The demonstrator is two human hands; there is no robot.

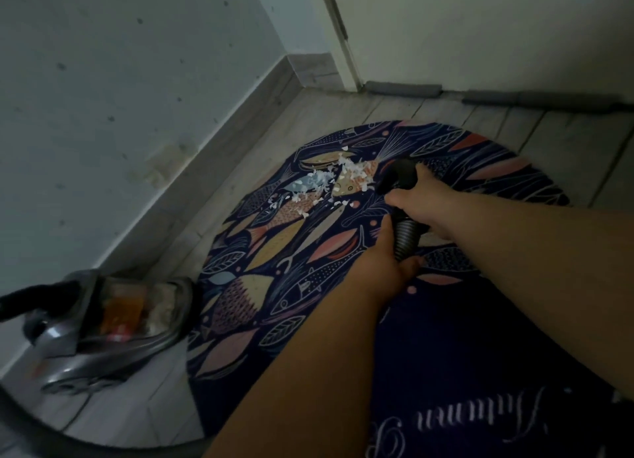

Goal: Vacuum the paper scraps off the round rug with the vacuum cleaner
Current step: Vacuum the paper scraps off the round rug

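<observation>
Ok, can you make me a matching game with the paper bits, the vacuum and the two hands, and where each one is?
1 paper scraps
2 vacuum cleaner
3 left hand
4 right hand

A on the wooden floor
B grips the ribbed hose
C on the round rug
D grips the black nozzle

Pairs: 1-C, 2-A, 3-B, 4-D

White paper scraps (322, 183) strewn over far-left part of round dark-blue fish-patterned rug (308, 279); grey canister vacuum cleaner (103, 323) beside its left edge, black ribbed hose (406, 234) just right of scraps.
</observation>
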